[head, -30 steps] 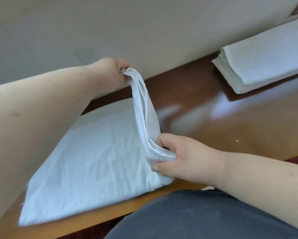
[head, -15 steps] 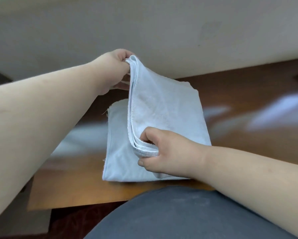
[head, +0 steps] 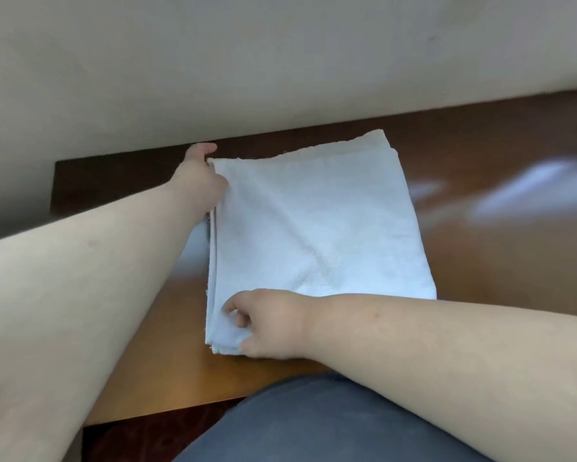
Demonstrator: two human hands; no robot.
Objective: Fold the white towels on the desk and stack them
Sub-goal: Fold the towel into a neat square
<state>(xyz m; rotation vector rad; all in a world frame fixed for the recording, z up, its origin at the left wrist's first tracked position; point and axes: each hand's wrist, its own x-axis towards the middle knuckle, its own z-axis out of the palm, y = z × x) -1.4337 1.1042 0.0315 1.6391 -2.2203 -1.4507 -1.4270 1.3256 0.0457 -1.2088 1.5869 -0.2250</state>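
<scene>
A white towel (head: 317, 228) lies folded flat on the brown wooden desk (head: 167, 368), its layered edges along the left side. My left hand (head: 202, 180) holds the far left corner of the towel, fingers tucked at the edge. My right hand (head: 267, 323) pinches the near left corner, thumb and fingers curled round the layers. Both forearms reach in from the bottom of the view.
A pale wall (head: 280, 61) runs right behind the desk's far edge. The desk's left end (head: 55, 185) and near edge are in view, with a dark blue-grey clothed lap (head: 330, 425) just below. Glossy desk surface extends to the right.
Both hands have brought the lifted half of the towel down onto the other half, so it now lies flat. The view has shifted; the folded stack at the right is out of sight.
</scene>
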